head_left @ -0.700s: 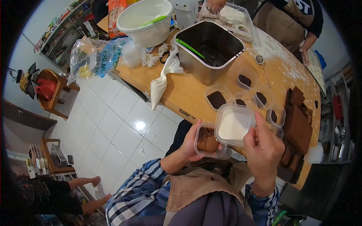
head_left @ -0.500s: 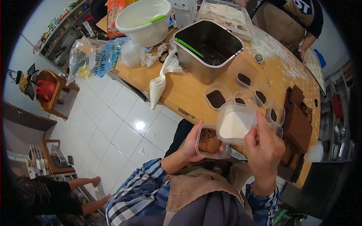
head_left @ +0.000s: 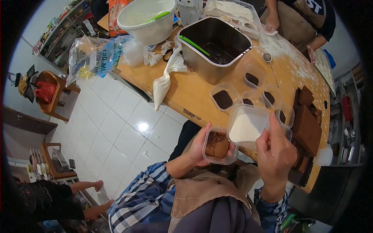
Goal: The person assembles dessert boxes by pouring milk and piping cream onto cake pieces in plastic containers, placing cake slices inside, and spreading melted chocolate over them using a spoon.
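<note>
My left hand [head_left: 197, 150] is wrapped round a small clear plastic cup [head_left: 232, 158] holding brown cake [head_left: 218, 144] with a crumbly top. In my right hand [head_left: 276, 157], a square clear tub [head_left: 262, 114] is gripped by its right side. White powder [head_left: 244, 126] lies heaped inside that tub. The two containers are close together, the tub up and to the right of the cup; their edges overlap in view. Just beyond, several clear cups [head_left: 224, 99] with dark brown layers in them stand on the wooden table [head_left: 186, 93].
A steel pan [head_left: 210, 68] with a green spatula [head_left: 194, 46] stands beyond a filled piping bag [head_left: 161, 87]. A white bowl [head_left: 143, 27] sits further left. Slabs of brown cake [head_left: 305, 130] lie right, near a small strainer [head_left: 267, 58]. Another person [head_left: 299, 23] works at the floury far edge.
The tub in my right hand has shifted slightly right and up, and the powder in it sits differently. The cup has barely moved. The other person's hand now reaches onto the table.
</note>
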Demonstrator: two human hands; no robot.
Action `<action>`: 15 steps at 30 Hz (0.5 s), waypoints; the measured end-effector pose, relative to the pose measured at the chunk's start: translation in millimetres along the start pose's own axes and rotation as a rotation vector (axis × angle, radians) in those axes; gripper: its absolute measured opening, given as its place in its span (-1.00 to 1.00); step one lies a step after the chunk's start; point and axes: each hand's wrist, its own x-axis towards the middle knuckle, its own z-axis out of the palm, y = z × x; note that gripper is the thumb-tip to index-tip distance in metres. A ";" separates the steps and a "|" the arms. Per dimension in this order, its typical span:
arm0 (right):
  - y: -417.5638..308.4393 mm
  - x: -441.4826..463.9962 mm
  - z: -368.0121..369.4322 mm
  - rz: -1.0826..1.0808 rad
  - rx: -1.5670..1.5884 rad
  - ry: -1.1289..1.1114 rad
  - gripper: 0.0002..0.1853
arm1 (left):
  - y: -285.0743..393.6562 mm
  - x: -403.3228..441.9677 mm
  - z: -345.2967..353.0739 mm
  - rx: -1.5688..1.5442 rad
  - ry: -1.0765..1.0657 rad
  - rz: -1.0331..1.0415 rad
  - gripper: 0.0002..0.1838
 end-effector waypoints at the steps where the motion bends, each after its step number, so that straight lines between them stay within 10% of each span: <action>1: -1.1 0.5 -1.3 0.003 -0.011 -0.007 -0.62 | 0.2 -0.2 0.5 -0.005 -0.001 -0.003 -0.26; 15: -3.7 -0.3 -3.8 -0.001 -0.078 0.012 -0.62 | 0.6 -1.0 4.4 0.014 -0.022 0.002 -0.25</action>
